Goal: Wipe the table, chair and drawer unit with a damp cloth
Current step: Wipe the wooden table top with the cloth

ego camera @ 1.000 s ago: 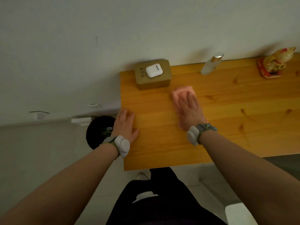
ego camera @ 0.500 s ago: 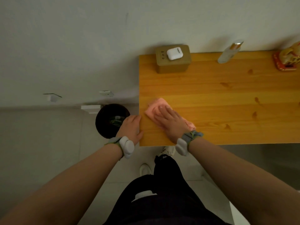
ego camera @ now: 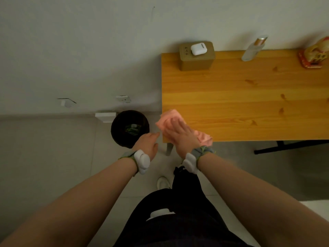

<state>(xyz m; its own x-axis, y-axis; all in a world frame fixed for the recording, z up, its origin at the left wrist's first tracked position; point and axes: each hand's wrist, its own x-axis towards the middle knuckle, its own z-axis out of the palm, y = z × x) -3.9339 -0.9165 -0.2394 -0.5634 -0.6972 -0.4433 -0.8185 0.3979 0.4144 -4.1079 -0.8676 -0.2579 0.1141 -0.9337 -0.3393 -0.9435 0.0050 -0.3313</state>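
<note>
The pink cloth (ego camera: 167,119) has been swept from the back of the counter (ego camera: 231,104), near the box (ego camera: 196,59) at 11 o'clock, to the corner at 7 o'clock, where it now overhangs the left edge under the flat right hand (ego camera: 179,135), fingers (ego camera: 175,123) straight and close together. The left hand (ego camera: 146,142) has left the counter edge and hovers at the cloth's 8 o'clock over the bin (ego camera: 121,122), fingers loosely extended, holding nothing. This stroke probably finishes the left end; the remaining counter, chair and drawer unit remain to be wiped.

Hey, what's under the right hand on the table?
A pink cloth, pressed flat on the near left corner of the table by the right hand; its edges stick out around the hand. The wood beneath the cloth is covered.
</note>
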